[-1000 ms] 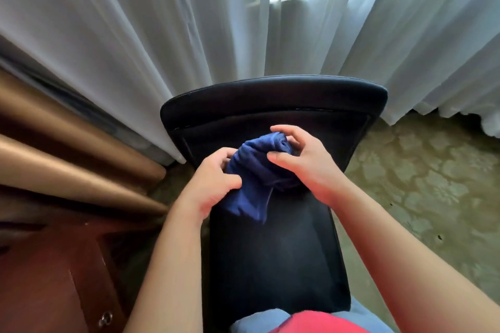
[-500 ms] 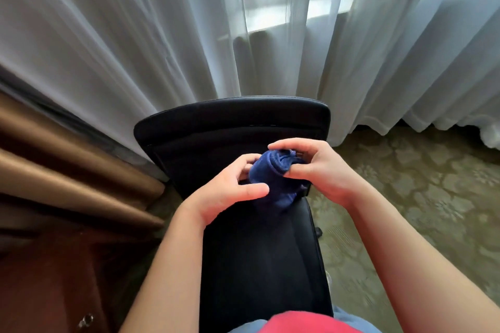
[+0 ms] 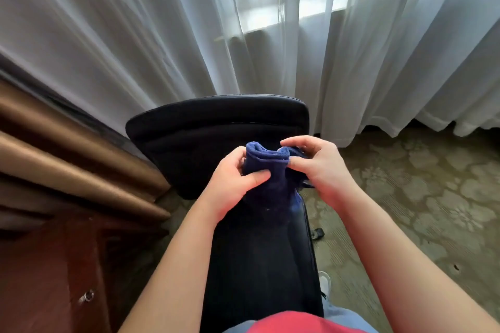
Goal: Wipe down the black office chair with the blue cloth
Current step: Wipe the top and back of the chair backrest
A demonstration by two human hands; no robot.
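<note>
Below, patterned carpet (image 3: 422, 197) beside sheer curtains (image 3: 189, 35).

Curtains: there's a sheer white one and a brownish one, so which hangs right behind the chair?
The sheer white curtain, with window light showing through it. The brown curtain hangs off to the left of the black office chair.

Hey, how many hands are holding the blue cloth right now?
2. The left hand pinches the left side of the blue cloth, and the right hand pinches its right side, both above the black office chair. No other hands are in view.
</note>
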